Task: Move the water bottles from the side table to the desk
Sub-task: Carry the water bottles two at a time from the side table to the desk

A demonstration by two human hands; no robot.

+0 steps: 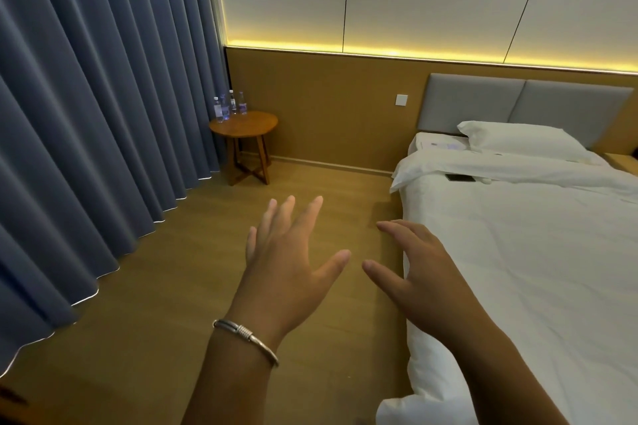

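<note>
Bedroom, side table (253,124), four water bottles (228,107)

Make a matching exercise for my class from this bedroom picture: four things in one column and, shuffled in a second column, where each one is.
Things
1. clear plastic water bottles
2. dark flat phone
3. silver metal bracelet
4. white pillow

Places
A. against the grey padded headboard
B. on the round wooden side table
C. on the left hand wrist
D. lying on the white bed cover

Pairs: 1-B, 2-D, 3-C, 4-A
</note>
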